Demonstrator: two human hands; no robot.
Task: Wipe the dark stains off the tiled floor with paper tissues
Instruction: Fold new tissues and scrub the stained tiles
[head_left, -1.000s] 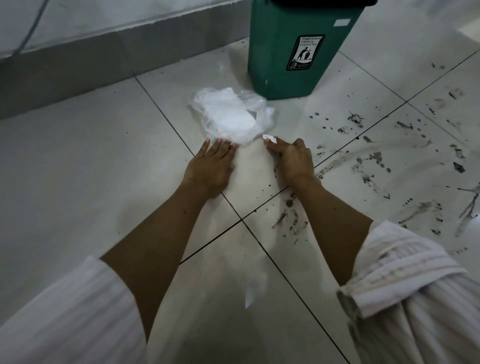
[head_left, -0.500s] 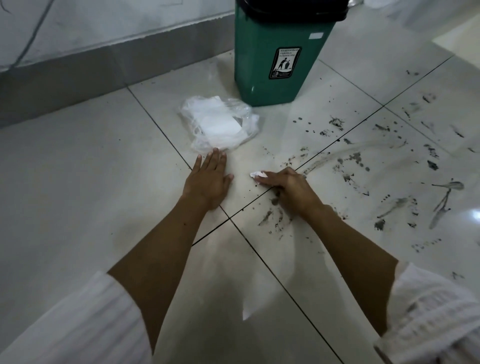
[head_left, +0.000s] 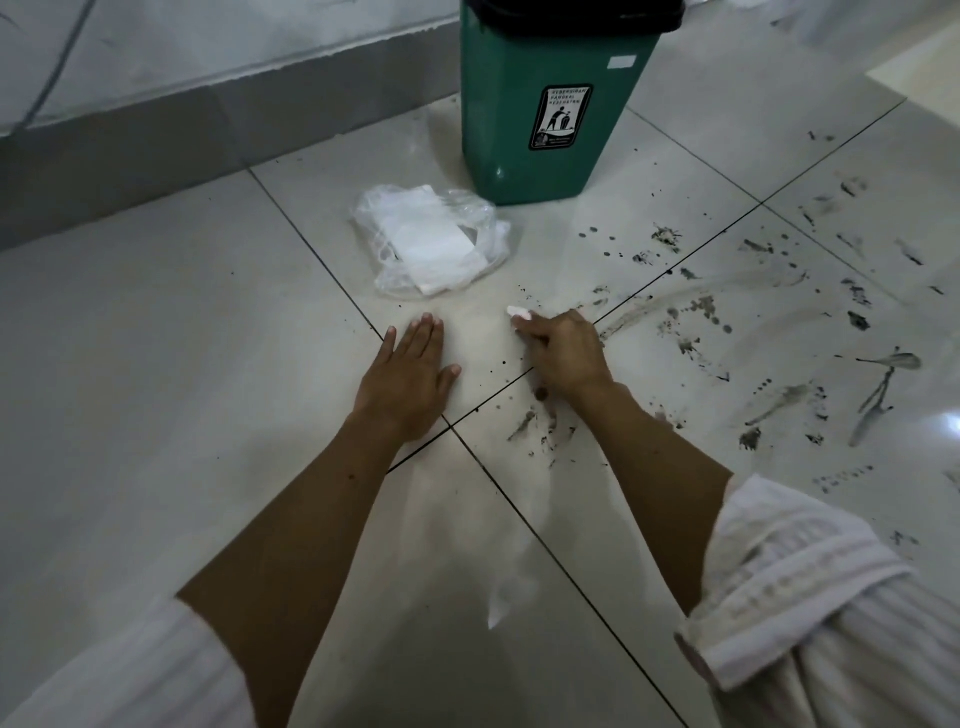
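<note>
The right hand (head_left: 563, 351) curls its fingers around a small tissue wad (head_left: 518, 312), apparently pressing it to the floor (head_left: 156, 364) beside dark stains (head_left: 691, 332). The left hand (head_left: 410, 374) lies flat, fingers straight and together, likely bracing the person's weight.

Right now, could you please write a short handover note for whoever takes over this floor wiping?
Left hand: flat on the floor, fingers straight, holding nothing.
Right hand: curled round a small tissue wad, pressing it on the tile.
Tissue pack: on the floor ahead of the hands, beside the green bin.
Done: hard to judge; only smeared streaks right of the right hand.
Left: dark stains by the right wrist, plus many spots and smears over the tiles to the right.
</note>
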